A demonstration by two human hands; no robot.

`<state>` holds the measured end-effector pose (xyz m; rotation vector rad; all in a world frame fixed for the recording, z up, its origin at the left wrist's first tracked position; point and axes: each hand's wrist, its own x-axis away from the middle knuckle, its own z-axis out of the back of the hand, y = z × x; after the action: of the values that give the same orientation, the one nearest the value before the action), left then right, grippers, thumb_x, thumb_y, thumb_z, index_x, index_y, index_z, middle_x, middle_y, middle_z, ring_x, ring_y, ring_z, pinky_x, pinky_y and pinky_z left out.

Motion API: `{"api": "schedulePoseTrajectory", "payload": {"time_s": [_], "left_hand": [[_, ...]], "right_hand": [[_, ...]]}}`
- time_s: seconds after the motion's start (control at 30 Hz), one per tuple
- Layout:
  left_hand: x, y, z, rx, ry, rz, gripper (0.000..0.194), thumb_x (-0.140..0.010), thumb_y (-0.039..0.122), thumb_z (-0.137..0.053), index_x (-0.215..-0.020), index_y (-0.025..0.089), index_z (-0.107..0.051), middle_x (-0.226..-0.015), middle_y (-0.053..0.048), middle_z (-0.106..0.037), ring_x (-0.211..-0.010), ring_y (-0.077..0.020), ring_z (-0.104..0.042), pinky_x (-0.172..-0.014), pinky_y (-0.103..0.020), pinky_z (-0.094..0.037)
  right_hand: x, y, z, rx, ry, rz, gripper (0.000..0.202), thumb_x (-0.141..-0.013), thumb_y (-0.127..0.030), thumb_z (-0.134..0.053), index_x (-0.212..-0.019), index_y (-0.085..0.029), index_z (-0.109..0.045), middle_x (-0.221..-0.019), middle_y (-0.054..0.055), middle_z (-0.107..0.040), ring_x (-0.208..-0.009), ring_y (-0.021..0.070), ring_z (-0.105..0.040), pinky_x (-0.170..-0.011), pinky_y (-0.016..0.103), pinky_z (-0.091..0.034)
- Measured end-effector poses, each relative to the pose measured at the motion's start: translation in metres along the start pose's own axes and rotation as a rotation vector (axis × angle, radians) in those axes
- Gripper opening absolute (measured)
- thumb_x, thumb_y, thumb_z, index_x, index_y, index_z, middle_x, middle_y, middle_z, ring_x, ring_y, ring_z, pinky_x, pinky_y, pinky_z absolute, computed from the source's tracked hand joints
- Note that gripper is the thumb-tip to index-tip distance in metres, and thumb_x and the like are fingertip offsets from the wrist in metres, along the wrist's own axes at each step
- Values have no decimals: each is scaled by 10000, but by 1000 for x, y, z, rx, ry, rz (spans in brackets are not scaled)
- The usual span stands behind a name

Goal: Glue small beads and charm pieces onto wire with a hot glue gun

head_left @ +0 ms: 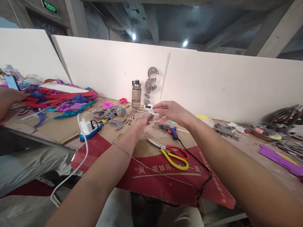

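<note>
My left hand [143, 122] is closed in a pinch over the cardboard, around a small dark grey piece that its fingers largely hide. Close to its right, my right hand [170, 111] hovers with fingers curved and apart, pointing at the left fingertips. Scissors [163, 147] with one red and one yellow handle lie open-bladed in front of my hands. A blue glue gun [174, 131] rests beneath my right wrist. Grey yarn [161, 171] trails across the cardboard's red edge. Left of my hands are a grey felt crescent [117, 125] and a grey yarn ball [121, 111].
Behind stand a water bottle [136, 96], a small white digital display [148, 107] and a grey hanging ornament [151, 82]. A blue power strip [91, 132] with a white cable sits left. Coloured felt [75, 102] is heaped near another person's hand [10, 99].
</note>
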<state>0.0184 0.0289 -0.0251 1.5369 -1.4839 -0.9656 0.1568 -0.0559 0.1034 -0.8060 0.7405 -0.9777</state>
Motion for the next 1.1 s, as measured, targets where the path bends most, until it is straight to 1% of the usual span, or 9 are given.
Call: {"api": "schedulePoseTrajectory", "payload": {"time_s": [0.1, 0.27, 0.4, 0.5, 0.6, 0.67, 0.77, 0.93, 1.1], "left_hand": [[-4, 7, -1, 40, -6, -14, 158, -695, 271, -715, -757, 148, -638, -762, -34, -650, -572, -80, -561, -480, -185, -363], [1, 17, 4, -30, -65, -234, 246, -614, 367, -748, -693, 159, -643, -718, -15, -640, -586, -78, -536, -460, -181, -307], [2, 20, 5, -104, -101, -358, 255, -631, 405, -726, -673, 164, -658, -689, -8, -622, -596, -80, -503, -468, -182, -311], [0, 22, 4, -108, -107, -382, 282, -631, 419, -734, -702, 153, -674, -689, -16, -618, -585, -76, -483, -454, -181, -285], [0, 25, 4, -80, -100, -364, 326, -616, 432, -758, -730, 137, -678, -614, -3, -575, -521, -56, -428, -431, -184, -222], [1, 27, 4, -46, -91, -341, 346, -605, 436, -772, -732, 130, -674, -540, 22, -513, -468, -39, -368, -420, -190, -178], [2, 28, 4, 5, -83, -329, 349, -587, 421, -792, -714, 121, -667, -529, 24, -502, -457, -37, -378, -412, -194, -171], [-2, 27, 5, 49, -83, -323, 313, -602, 370, -793, -721, 110, -668, -615, -7, -579, -526, -62, -491, -434, -190, -277], [-4, 28, 8, 106, -67, -307, 304, -599, 333, -797, -763, 109, -674, -675, -13, -610, -550, -65, -515, -469, -195, -339]], "right_hand": [[19, 48, 9, -19, 302, -45, 95, -726, -240, -680, -783, -182, -631, -673, 15, -627, -587, 115, -578, -506, 224, -452], [51, 101, -10, 117, 203, -131, 180, -828, -338, -525, -717, -205, -576, -544, -25, -548, -479, 111, -482, -494, 245, -373], [71, 101, -15, 437, -14, -144, 183, -827, -353, -521, -760, -214, -621, -573, 2, -576, -528, 146, -501, -534, 276, -355], [81, 93, -13, 624, -212, -100, 196, -785, -381, -584, -893, -236, -660, -801, 44, -653, -705, 188, -569, -628, 294, -396], [89, 90, -14, 743, -283, -73, 372, -761, -313, -606, -1128, -254, -604, -1088, 73, -620, -955, 229, -578, -804, 314, -410], [92, 91, -16, 801, -313, -92, 450, -750, -267, -602, -1198, -247, -563, -1135, 86, -599, -1005, 240, -571, -833, 317, -402], [92, 95, -15, 856, -312, -126, 389, -748, -271, -593, -1135, -227, -588, -1035, 84, -635, -936, 242, -592, -758, 304, -407], [83, 98, -16, 842, -295, -131, 288, -705, -230, -604, -991, -218, -623, -838, 50, -667, -719, 202, -596, -600, 270, -378], [75, 93, -25, 635, -44, 38, 334, -743, -106, -496, -1042, -181, -624, -969, 93, -675, -862, 204, -616, -771, 297, -430]]}}
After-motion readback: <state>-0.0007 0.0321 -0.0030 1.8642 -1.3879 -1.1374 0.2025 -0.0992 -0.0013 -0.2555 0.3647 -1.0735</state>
